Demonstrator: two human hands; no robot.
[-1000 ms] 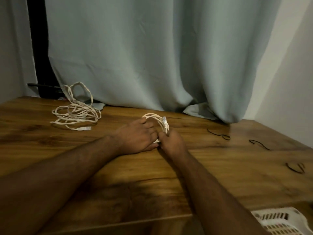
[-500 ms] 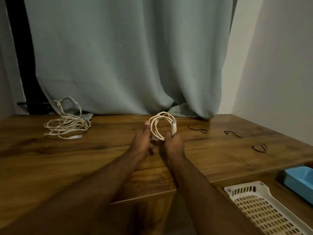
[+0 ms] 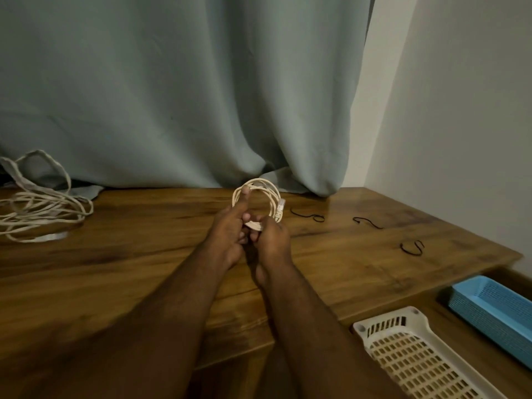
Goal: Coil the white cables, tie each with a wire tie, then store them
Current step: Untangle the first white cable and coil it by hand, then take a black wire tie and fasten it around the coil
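A small coil of white cable (image 3: pixel 270 197) stands upright above the wooden table (image 3: pixel 144 263), held at its lower edge by both hands. My left hand (image 3: pixel 227 234) grips the coil with its thumb lying up along the left side of the loop. My right hand (image 3: pixel 273 237) pinches the bottom of the coil; a clear plug hangs at the loop's right side. A second, loose white cable (image 3: pixel 37 214) lies tangled at the table's far left. Three black wire ties (image 3: pixel 308 216), (image 3: pixel 368 221), (image 3: pixel 413 247) lie on the table to the right.
A grey-green curtain (image 3: pixel 172 96) hangs behind the table and drapes onto its back edge. A white perforated basket (image 3: pixel 414 349) and a blue basket (image 3: pixel 495 309) sit lower, past the table's right front edge. A pale wall stands at the right.
Both hands have lifted the coil off the table and turned it upright. The view has swung right and down, bringing the two baskets into sight.
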